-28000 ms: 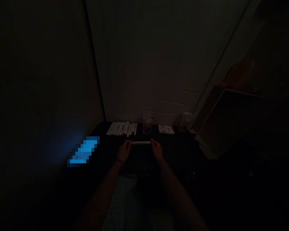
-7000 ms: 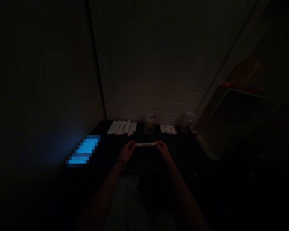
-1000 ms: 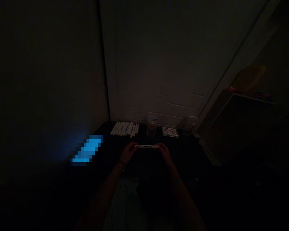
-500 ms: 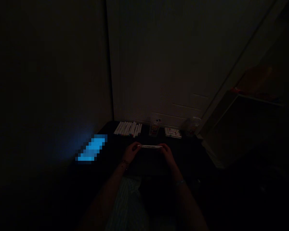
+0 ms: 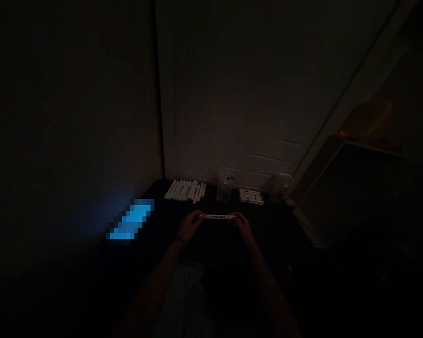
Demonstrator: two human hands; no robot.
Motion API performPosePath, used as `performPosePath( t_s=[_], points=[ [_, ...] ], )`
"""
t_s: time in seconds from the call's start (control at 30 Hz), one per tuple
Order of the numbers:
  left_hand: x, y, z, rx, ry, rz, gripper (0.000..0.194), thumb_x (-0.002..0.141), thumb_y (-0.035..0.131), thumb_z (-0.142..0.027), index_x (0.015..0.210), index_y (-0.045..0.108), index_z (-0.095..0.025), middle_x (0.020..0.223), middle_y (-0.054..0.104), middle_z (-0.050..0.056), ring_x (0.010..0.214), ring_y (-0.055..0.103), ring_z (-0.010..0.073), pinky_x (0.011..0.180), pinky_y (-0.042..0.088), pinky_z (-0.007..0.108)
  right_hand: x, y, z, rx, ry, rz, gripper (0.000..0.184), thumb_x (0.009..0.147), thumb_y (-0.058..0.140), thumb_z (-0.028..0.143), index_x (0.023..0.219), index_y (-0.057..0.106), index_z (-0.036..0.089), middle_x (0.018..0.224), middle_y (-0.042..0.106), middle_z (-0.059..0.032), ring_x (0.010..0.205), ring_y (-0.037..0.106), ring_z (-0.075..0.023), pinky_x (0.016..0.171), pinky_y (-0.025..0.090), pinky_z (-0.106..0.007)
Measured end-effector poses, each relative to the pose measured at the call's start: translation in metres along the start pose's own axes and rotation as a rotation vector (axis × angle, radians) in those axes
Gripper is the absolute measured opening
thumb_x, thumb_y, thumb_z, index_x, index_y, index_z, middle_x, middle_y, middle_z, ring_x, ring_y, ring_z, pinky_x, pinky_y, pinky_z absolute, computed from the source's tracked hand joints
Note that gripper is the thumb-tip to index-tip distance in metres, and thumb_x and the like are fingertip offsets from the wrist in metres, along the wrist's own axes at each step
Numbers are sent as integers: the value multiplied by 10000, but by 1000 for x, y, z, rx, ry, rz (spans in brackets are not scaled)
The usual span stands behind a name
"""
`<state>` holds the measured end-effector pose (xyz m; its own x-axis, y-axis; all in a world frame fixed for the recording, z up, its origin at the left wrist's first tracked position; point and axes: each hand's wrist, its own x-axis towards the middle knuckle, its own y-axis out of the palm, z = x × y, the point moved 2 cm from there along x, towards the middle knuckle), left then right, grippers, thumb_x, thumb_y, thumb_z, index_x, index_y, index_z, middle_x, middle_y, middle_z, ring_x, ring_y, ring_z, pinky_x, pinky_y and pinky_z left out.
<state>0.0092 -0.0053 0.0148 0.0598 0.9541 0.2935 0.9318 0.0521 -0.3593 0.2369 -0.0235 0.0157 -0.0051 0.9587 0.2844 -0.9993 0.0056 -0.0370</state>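
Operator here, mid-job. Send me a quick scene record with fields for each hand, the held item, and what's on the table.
left hand: grips one end of a white marker
right hand: grips the other end
held item: lies level between the hands
beyond the hands: row of white markers side by side, clear container, printed pack
left of the hands: pixelated blue glowing patch, too blurred to identify
surface: dark table

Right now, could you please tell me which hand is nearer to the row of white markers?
The left hand is nearer, directly in front of the row of white markers. The right hand lies farther, in front of the row and beyond its right end.
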Motion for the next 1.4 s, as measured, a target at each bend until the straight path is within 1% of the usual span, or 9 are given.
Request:
performPosePath(
  t_s=[0.13, 0.27, 0.4, 0.53, 0.7, 0.93, 1.13, 1.3, 1.4],
  points=[
    [0, 0, -1, -16, -5, -1, 350, 700, 476, -470, 848, 619, -187, 708, 587, -9, 640, 484, 117, 582, 365, 209, 1, 0, -1, -13, 10, -9, 235, 750, 492, 353, 874, 592, 180, 707, 589, -8, 627, 495, -115, 590, 375, -216],
    [0, 0, 0, -16, 12, 12, 343, 706, 474, -461, 857, 618, -189, 722, 588, -9, 662, 494, 122, 595, 368, 212, 1, 1, -2, -7, 36, -29, 241, 745, 502, 373, 853, 592, 177, 681, 584, -7, 609, 498, -116, 574, 376, -219],
    [1, 0, 2, -24, 24, 23, 345, 713, 471, -462, 864, 615, -188, 740, 592, -8, 669, 498, 121, 598, 368, 210, 2, 1, -5, -3, 36, -10, 254, 740, 506, 383, 858, 593, 174, 689, 587, -11, 626, 509, -125, 578, 382, -224],
    [1, -1, 4, -9, 24, 5, 351, 705, 483, -466, 868, 614, -184, 727, 592, -9, 649, 490, 118, 591, 365, 210, 3, 0, -8, -5, 33, -11, 276, 755, 474, 373, 896, 594, 169, 698, 601, -20, 642, 511, -129, 595, 384, -228],
    [1, -1, 4, -3, 6, 1, 354, 698, 485, -468, 863, 618, -184, 708, 589, -10, 636, 489, 119, 575, 361, 212, 2, 0, -5, -19, 10, -5, 282, 756, 462, 354, 928, 593, 172, 729, 607, -20, 636, 496, -122, 596, 382, -223],
    [0, -1, 1, -8, 21, -5, 349, 703, 476, -475, 839, 619, -187, 691, 581, -17, 617, 477, 111, 567, 356, 205, 0, 1, -1, -5, 23, 16, 261, 751, 499, 370, 908, 587, 182, 755, 600, -18, 658, 513, -129, 598, 387, -224],
    [1, -1, 2, -9, 35, 12, 337, 705, 478, -464, 847, 615, -190, 711, 586, -13, 629, 482, 111, 572, 361, 203, 1, 2, -1, -20, 33, -6, 243, 750, 500, 370, 873, 592, 182, 737, 595, -16, 666, 521, -133, 604, 393, -226],
    [0, -2, -1, 15, 33, 5, 331, 704, 480, -454, 855, 618, -193, 715, 586, -14, 627, 476, 111, 571, 356, 202, 2, 1, -3, -14, -1, 4, 250, 761, 467, 345, 902, 590, 179, 750, 596, -16, 652, 507, -122, 597, 386, -219],
    [0, -3, -2, 17, 17, 13, 335, 703, 479, -459, 849, 616, -191, 694, 574, -13, 626, 469, 114, 567, 354, 202, 2, 0, -5, -7, 6, 0, 258, 755, 473, 351, 911, 587, 179, 726, 594, -14, 640, 503, -121, 589, 383, -220]
  ],
)
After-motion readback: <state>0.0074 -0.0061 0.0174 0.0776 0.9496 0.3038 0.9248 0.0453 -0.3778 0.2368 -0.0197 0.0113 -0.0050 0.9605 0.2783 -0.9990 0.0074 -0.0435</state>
